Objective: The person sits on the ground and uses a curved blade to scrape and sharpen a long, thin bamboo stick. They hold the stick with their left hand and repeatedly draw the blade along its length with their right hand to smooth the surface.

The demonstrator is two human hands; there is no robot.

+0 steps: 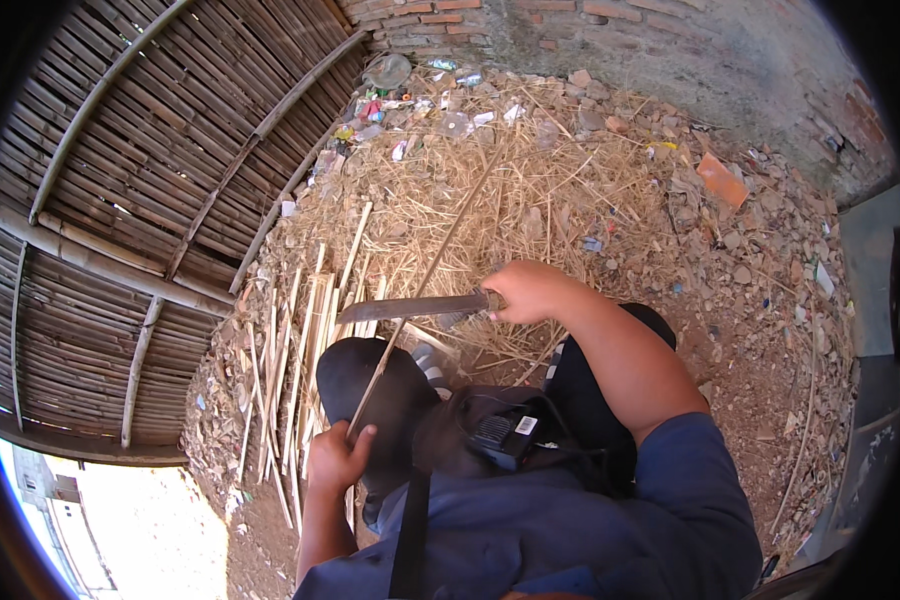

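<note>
My right hand [530,292] is closed around the handle of a machete [410,309], whose long dark blade points left. A thin, long bamboo strip [460,215] runs slantwise from my left hand [338,458] up toward the straw. The fingers of that hand are wrapped round its near end, beside my left knee. Blade and strip cross just beyond the knee; whether the edge presses into the strip I cannot tell. Split bamboo strips [288,375] lie in a loose bundle on the ground to the left of my leg.
Straw-like bamboo shavings [440,200] cover the ground ahead. Litter [370,115] lies at the far left, and a broken orange tile [722,180] at the right. A bamboo slat wall [170,150] stands left, a brick wall [630,35] behind. A black device [505,437] hangs at my chest.
</note>
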